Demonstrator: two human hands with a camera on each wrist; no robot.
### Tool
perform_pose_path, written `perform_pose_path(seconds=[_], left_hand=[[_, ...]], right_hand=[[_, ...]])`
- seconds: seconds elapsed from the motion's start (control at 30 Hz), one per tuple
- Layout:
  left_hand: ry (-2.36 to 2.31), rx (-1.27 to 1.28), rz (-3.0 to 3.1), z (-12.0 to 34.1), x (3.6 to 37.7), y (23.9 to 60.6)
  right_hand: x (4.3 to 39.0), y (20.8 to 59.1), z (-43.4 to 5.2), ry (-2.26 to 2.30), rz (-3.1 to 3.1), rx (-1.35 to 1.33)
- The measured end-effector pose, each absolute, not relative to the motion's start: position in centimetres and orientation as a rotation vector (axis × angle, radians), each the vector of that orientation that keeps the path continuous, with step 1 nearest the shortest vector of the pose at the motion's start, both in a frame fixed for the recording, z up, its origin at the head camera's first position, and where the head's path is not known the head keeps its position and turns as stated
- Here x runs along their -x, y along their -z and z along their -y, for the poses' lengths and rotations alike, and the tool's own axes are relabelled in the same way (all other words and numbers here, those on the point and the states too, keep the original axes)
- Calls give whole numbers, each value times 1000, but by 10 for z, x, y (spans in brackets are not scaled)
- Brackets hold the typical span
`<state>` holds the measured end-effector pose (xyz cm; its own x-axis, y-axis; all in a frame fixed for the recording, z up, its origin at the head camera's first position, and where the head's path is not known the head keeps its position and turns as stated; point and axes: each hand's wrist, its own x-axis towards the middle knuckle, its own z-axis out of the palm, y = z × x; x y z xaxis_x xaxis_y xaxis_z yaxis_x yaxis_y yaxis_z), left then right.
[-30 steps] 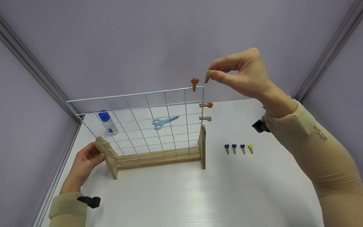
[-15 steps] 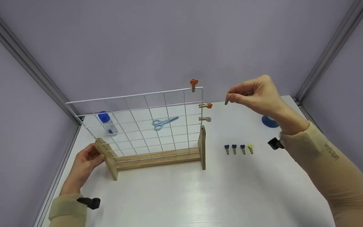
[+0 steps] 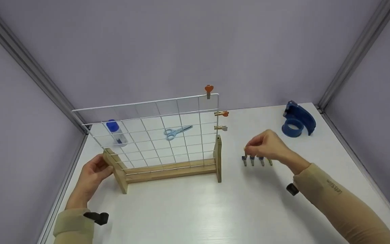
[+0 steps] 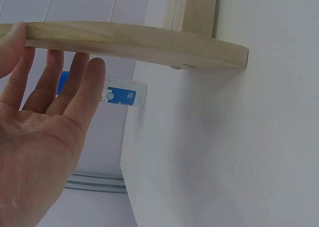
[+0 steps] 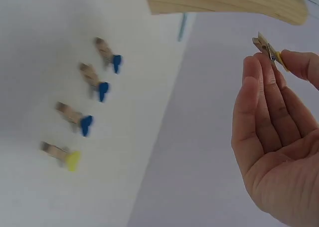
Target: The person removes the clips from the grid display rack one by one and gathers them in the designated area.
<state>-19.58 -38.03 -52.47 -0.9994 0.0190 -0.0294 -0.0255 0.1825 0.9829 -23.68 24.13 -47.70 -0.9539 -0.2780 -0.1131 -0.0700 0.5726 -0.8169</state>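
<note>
My left hand (image 3: 91, 174) holds the left wooden end piece (image 3: 115, 169) of a stand, thumb on one side and fingers against the other. A white wire grid (image 3: 147, 102) rises from that stand. My right hand (image 3: 266, 147) pinches a small wooden clothespin (image 5: 269, 51) with a yellow decoration between thumb and fingertips. In the head view this hand hovers over a row of clothespins on the table: three with blue hearts (image 5: 103, 90) and one with a yellow heart (image 5: 72, 160). Two orange-heart clothespins (image 3: 209, 89) and one pale-heart clothespin (image 3: 221, 128) are clipped at the grid's right end.
Behind the grid lie light blue scissors (image 3: 171, 133) and a bottle with a blue cap (image 3: 116, 132). A blue tape dispenser (image 3: 300, 115) and a blue ring (image 3: 292, 128) sit at the back right. Walls enclose the white table's back and sides.
My right hand, still pinching the yellow clothespin, has come down from beside the grid's top right corner to over the row, uncovering the tape dispenser. The left hand stays put.
</note>
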Motion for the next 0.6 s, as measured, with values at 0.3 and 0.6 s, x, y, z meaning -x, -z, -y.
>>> perform_pose_path(seconds=[0.3, 0.6], left_hand=[[-1996, -10, -2381, 380, 198, 525], [-2017, 7, -2377, 379, 198, 528]], right_hand=[[223, 537, -236, 1159, -2495, 106], [217, 560, -233, 1115, -2514, 3]])
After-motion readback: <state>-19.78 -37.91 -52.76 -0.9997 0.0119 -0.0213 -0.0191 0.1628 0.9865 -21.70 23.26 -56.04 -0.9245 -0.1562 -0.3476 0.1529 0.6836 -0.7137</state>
